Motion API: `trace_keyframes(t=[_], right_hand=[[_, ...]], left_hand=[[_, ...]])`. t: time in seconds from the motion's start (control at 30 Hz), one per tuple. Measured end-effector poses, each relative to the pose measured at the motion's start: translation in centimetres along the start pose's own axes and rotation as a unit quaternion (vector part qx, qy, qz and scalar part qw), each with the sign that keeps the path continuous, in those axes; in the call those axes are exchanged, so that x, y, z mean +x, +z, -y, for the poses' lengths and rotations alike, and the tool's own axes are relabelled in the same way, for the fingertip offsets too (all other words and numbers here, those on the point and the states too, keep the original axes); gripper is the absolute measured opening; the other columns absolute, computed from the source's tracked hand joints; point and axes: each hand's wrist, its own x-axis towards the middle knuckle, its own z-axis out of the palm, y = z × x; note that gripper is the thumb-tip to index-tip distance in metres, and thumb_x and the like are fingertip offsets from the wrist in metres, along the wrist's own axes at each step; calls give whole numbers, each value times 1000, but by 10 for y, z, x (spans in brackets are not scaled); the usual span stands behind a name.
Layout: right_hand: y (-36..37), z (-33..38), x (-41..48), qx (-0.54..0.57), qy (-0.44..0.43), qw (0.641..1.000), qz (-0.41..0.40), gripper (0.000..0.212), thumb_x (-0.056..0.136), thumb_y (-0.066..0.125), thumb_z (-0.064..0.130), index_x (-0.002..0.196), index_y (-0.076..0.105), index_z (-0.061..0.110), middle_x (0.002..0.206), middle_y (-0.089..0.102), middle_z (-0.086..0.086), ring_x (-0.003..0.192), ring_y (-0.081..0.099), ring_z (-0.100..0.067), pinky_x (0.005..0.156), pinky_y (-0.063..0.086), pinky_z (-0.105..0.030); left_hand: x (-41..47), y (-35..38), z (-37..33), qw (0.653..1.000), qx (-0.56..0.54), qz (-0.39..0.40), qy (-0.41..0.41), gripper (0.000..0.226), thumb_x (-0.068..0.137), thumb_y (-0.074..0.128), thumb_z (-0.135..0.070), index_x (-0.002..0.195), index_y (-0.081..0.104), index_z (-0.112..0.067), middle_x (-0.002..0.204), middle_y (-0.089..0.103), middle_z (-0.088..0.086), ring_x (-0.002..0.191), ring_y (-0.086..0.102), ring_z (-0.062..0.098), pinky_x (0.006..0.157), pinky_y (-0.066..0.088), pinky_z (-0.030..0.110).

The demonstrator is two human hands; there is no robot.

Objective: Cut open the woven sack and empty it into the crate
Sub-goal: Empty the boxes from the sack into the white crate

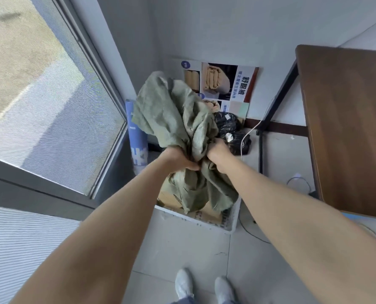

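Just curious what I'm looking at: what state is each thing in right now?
sack: crumpled, limp, held above the crate.
left hand: grips the sack.
right hand: grips the sack.
crate: on the floor, cardboard boxes inside.
black bags: lying by the wall.

To my left, a large grey-framed window with a fine mesh screen [40,95] lets in daylight. Plain pale grey walls [226,29] meet in the corner ahead of me. I stand on a light grey tiled floor [182,249]. At my right is a brown wood-topped table [347,128] on black metal legs [277,95].
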Motion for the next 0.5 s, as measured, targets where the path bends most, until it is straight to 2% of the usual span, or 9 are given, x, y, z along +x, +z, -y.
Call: trace_keyframes(t=[0.03,0.1,0.17,0.23,0.33,0.37,0.4,0.47,0.5], right_hand=[[-3,-3,1,-46,9,999,-25,33,97,41,5,127,52,-2,131,55,-21,121,52,-35,93,44,-34],[-13,-17,6,-135,26,982,-131,28,92,44,2,118,54,4,122,60,-20,114,56,-36,85,45,-34],[-20,-28,10,-154,28,971,-178,27,89,45,2,114,52,7,118,60,-18,109,56,-36,82,44,-35],[-18,-26,10,-147,39,977,-147,37,87,51,9,124,49,10,127,53,-17,116,52,-35,93,43,-39],[2,-25,8,-185,63,981,7,81,74,68,23,144,28,17,139,39,-18,125,45,-36,104,39,-44],[6,-30,6,-232,66,970,41,84,73,70,23,145,27,14,139,39,-18,125,46,-35,105,39,-43],[6,-36,6,-275,63,959,35,71,78,67,20,141,34,10,136,45,-17,123,48,-33,104,39,-40],[-2,-46,8,-289,73,953,-56,36,89,52,10,125,53,9,127,57,-12,117,54,-30,97,39,-35],[-7,-49,9,-277,85,951,-109,30,92,48,7,120,57,11,124,59,-12,115,54,-30,94,39,-35]], left_hand=[[3,1,4,998,44,-44,-5,59,82,70,-21,134,47,-6,135,52,12,124,48,27,97,38,27],[11,-2,15,987,27,-152,-41,33,85,61,-18,113,60,-2,117,62,20,107,58,35,84,47,37],[17,-5,22,975,-6,-215,-60,28,87,57,-22,104,63,-1,106,65,20,97,60,38,74,46,38],[19,-5,18,977,-17,-209,-49,27,89,54,-22,105,62,-1,104,65,19,95,60,37,70,43,35],[21,-7,5,976,-110,-185,-29,14,87,56,-16,94,56,-4,81,58,11,83,55,30,66,38,29],[21,-8,3,978,-121,-168,-26,14,85,60,-16,89,53,-4,73,54,7,79,53,27,65,38,28],[20,-10,2,984,-100,-148,-25,20,82,67,-19,84,52,-5,68,51,4,75,52,25,64,39,28],[20,-15,7,994,11,-110,-24,39,70,80,-34,76,52,-7,70,52,5,71,52,23,64,42,31],[20,-16,12,991,82,-101,-30,45,66,82,-39,77,53,-7,76,55,7,74,53,24,66,45,33]])
